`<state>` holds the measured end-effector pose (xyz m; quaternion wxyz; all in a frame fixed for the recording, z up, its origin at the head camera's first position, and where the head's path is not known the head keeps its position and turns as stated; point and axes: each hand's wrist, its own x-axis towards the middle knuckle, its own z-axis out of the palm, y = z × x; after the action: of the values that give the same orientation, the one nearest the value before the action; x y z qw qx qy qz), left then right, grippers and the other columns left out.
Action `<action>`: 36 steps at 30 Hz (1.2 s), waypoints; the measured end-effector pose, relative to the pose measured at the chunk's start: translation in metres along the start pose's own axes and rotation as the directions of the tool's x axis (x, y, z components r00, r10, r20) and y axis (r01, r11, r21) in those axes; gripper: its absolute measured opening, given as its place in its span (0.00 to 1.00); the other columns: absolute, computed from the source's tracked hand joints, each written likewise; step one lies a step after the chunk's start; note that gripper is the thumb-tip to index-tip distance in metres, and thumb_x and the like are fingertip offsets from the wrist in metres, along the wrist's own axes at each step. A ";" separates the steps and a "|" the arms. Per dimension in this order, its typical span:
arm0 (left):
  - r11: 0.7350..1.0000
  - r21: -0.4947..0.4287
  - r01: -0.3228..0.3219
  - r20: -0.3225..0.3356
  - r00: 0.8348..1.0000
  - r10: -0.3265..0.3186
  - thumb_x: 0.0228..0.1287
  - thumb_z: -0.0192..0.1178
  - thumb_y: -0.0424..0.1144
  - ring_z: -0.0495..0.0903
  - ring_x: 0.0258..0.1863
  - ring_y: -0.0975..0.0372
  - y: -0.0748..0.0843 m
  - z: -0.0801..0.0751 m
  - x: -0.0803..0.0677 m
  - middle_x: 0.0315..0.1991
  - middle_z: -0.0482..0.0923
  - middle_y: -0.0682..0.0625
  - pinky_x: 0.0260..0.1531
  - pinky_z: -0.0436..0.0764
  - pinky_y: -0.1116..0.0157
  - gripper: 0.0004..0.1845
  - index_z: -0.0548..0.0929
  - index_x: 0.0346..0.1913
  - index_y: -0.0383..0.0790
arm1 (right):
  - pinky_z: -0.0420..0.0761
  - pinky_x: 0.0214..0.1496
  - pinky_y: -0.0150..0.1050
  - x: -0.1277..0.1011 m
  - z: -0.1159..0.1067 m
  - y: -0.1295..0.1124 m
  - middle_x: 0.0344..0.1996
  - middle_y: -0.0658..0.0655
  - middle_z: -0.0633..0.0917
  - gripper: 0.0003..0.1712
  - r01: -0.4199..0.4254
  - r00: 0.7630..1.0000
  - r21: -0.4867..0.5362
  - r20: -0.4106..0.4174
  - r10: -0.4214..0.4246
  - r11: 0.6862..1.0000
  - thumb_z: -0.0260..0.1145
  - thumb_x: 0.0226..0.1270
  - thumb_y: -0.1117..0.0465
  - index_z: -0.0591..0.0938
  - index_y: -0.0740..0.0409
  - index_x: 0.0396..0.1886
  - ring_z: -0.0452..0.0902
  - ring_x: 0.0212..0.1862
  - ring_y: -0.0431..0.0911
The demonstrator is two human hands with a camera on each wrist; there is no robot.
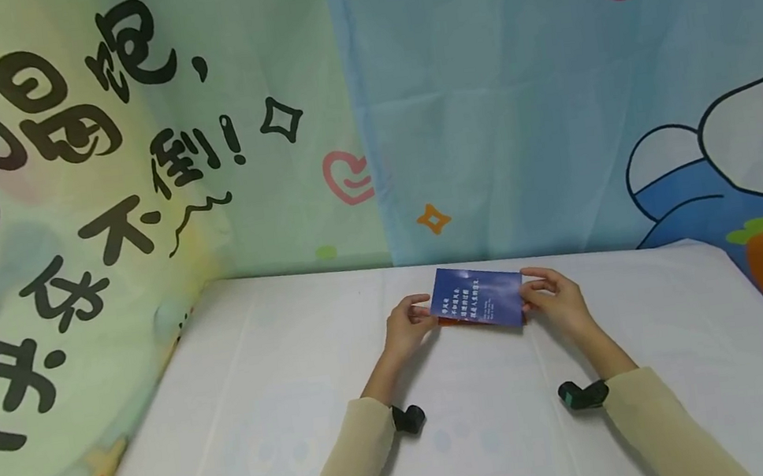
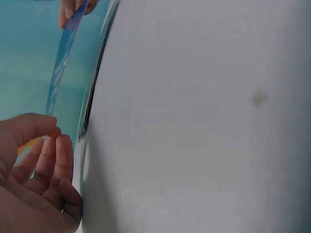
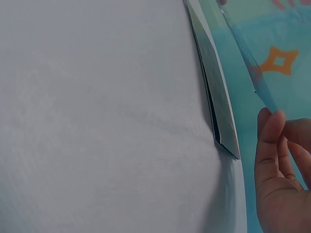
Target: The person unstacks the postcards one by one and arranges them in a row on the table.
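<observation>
A dark blue card (image 1: 478, 297) with white lettering is held up above the far part of the table, tilted. My left hand (image 1: 409, 328) pinches its left edge between thumb and fingers. At the opposite edge, my right hand (image 1: 561, 303) pinches it the same way. In the left wrist view the card (image 2: 62, 63) appears nearly edge-on, running from the left hand (image 2: 39, 174) to the other hand's fingers. Below the card lies a thin flat item with a reddish-orange edge (image 1: 466, 322), mostly hidden from above. The right wrist view shows this flat item (image 3: 216, 92) on the table, its layers slightly parted.
A white cloth covers the table (image 1: 288, 408). Behind it hangs a printed curtain (image 1: 479, 99) with hearts, stars and a cartoon figure. Black characters mark the curtain at left. A small dark device sits at each wrist, below beige sleeves (image 1: 352, 464).
</observation>
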<state>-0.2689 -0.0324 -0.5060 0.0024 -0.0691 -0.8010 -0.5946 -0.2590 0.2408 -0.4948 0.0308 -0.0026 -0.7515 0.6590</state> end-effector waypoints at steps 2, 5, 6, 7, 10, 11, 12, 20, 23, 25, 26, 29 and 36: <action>1.000 0.009 0.004 0.001 1.000 -0.004 0.56 0.65 0.25 0.77 0.29 0.64 0.000 -0.001 -0.001 0.35 0.82 0.41 0.30 0.77 0.72 0.20 0.81 0.54 0.32 | 0.82 0.36 0.30 -0.002 0.002 -0.002 0.30 0.41 0.81 0.28 -0.008 1.000 0.007 0.007 0.008 1.000 0.62 0.68 0.70 0.67 0.74 0.65 0.81 0.25 0.36; 0.999 0.035 0.016 0.009 1.000 -0.017 0.57 0.66 0.27 0.75 0.29 0.65 0.001 -0.005 -0.003 0.34 0.81 0.43 0.30 0.76 0.72 0.21 0.81 0.55 0.34 | 0.83 0.36 0.31 -0.004 0.005 -0.004 0.31 0.42 0.81 0.28 -0.019 1.000 0.026 0.008 0.019 0.999 0.63 0.68 0.70 0.67 0.74 0.65 0.81 0.26 0.37; 0.999 0.041 0.017 0.012 1.000 -0.018 0.57 0.66 0.27 0.75 0.30 0.65 0.001 -0.006 -0.004 0.34 0.81 0.44 0.30 0.76 0.72 0.20 0.81 0.55 0.34 | 0.83 0.37 0.31 -0.005 0.006 -0.005 0.31 0.43 0.81 0.28 -0.020 1.000 0.031 0.010 0.020 0.999 0.63 0.68 0.70 0.67 0.74 0.65 0.81 0.27 0.37; 0.999 0.047 0.020 0.013 1.000 -0.020 0.56 0.66 0.27 0.76 0.30 0.65 0.001 -0.008 -0.004 0.34 0.81 0.44 0.31 0.77 0.72 0.20 0.81 0.54 0.34 | 0.83 0.36 0.32 -0.005 0.007 -0.006 0.31 0.43 0.81 0.28 -0.019 1.000 0.046 0.011 0.019 0.999 0.63 0.67 0.70 0.67 0.74 0.65 0.82 0.27 0.37; 0.998 0.057 0.018 0.018 1.000 -0.019 0.55 0.67 0.27 0.77 0.31 0.64 0.002 -0.014 -0.007 0.34 0.81 0.44 0.33 0.78 0.71 0.21 0.81 0.55 0.34 | 0.83 0.35 0.31 -0.005 0.012 -0.007 0.31 0.43 0.81 0.28 -0.004 1.000 0.068 0.019 0.002 0.998 0.63 0.67 0.71 0.67 0.76 0.64 0.81 0.28 0.36; 0.998 0.059 0.011 0.021 1.000 -0.013 0.55 0.67 0.27 0.77 0.31 0.64 0.002 -0.016 -0.008 0.34 0.82 0.43 0.33 0.78 0.70 0.21 0.81 0.54 0.34 | 0.83 0.35 0.31 -0.005 0.014 -0.007 0.31 0.43 0.81 0.28 0.003 1.000 0.068 0.023 -0.005 0.998 0.63 0.67 0.71 0.67 0.76 0.64 0.81 0.27 0.36; 0.998 0.064 0.008 0.024 1.000 -0.010 0.55 0.67 0.27 0.77 0.30 0.64 0.003 -0.018 -0.008 0.34 0.82 0.43 0.34 0.78 0.70 0.22 0.81 0.54 0.33 | 0.83 0.35 0.31 -0.005 0.015 -0.007 0.31 0.43 0.81 0.28 0.004 1.000 0.068 0.024 -0.006 0.998 0.63 0.66 0.71 0.67 0.76 0.63 0.82 0.27 0.36; 0.989 0.133 -0.069 0.071 0.996 0.060 0.52 0.70 0.26 0.76 0.28 0.67 0.000 -0.038 -0.019 0.30 0.81 0.45 0.33 0.77 0.72 0.23 0.79 0.53 0.31 | 0.83 0.33 0.32 -0.008 0.031 -0.009 0.31 0.45 0.82 0.28 -0.016 0.999 0.063 0.053 0.013 0.998 0.64 0.66 0.68 0.69 0.74 0.63 0.81 0.26 0.36; 0.980 0.173 -0.094 0.095 0.992 0.079 0.52 0.70 0.27 0.74 0.27 0.68 -0.001 -0.047 -0.025 0.29 0.80 0.46 0.32 0.76 0.73 0.24 0.78 0.53 0.30 | 0.82 0.33 0.32 -0.010 0.038 -0.008 0.32 0.48 0.82 0.28 -0.017 0.998 0.076 0.068 0.012 0.997 0.64 0.66 0.69 0.68 0.74 0.63 0.81 0.27 0.36; 0.976 0.193 -0.099 0.108 0.991 0.079 0.53 0.70 0.27 0.74 0.27 0.68 -0.002 -0.053 -0.028 0.29 0.80 0.47 0.31 0.75 0.73 0.24 0.77 0.54 0.30 | 0.82 0.34 0.31 -0.010 0.043 -0.008 0.32 0.48 0.82 0.27 -0.015 0.997 0.074 0.077 0.009 0.997 0.64 0.67 0.69 0.69 0.74 0.63 0.81 0.27 0.36; 0.975 0.200 -0.101 0.113 0.990 0.079 0.53 0.70 0.28 0.73 0.27 0.67 -0.002 -0.056 -0.030 0.29 0.80 0.48 0.31 0.75 0.73 0.24 0.77 0.54 0.30 | 0.82 0.35 0.31 -0.010 0.045 -0.007 0.32 0.47 0.82 0.27 -0.014 0.997 0.075 0.081 0.008 0.997 0.64 0.67 0.68 0.69 0.74 0.62 0.81 0.28 0.36; 0.971 0.216 -0.100 0.122 0.990 0.074 0.55 0.70 0.29 0.74 0.28 0.67 -0.003 -0.063 -0.034 0.29 0.79 0.48 0.32 0.75 0.72 0.23 0.77 0.54 0.30 | 0.83 0.36 0.32 -0.009 0.052 -0.006 0.31 0.44 0.82 0.27 -0.014 0.995 0.078 0.104 0.006 0.997 0.64 0.67 0.68 0.69 0.73 0.63 0.81 0.28 0.36; 0.967 0.241 -0.078 0.112 0.992 0.053 0.56 0.70 0.31 0.78 0.31 0.65 -0.006 -0.079 -0.039 0.30 0.79 0.49 0.35 0.77 0.70 0.23 0.77 0.55 0.32 | 0.83 0.38 0.33 -0.007 0.066 -0.011 0.32 0.44 0.82 0.28 -0.023 0.990 0.096 0.139 0.010 0.995 0.63 0.68 0.69 0.68 0.73 0.65 0.81 0.31 0.37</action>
<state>-0.2369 -0.1139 -0.4917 -0.0112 -0.1257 -0.8647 -0.4862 -0.2552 0.1739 -0.4929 -0.0268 0.0384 -0.7189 0.6936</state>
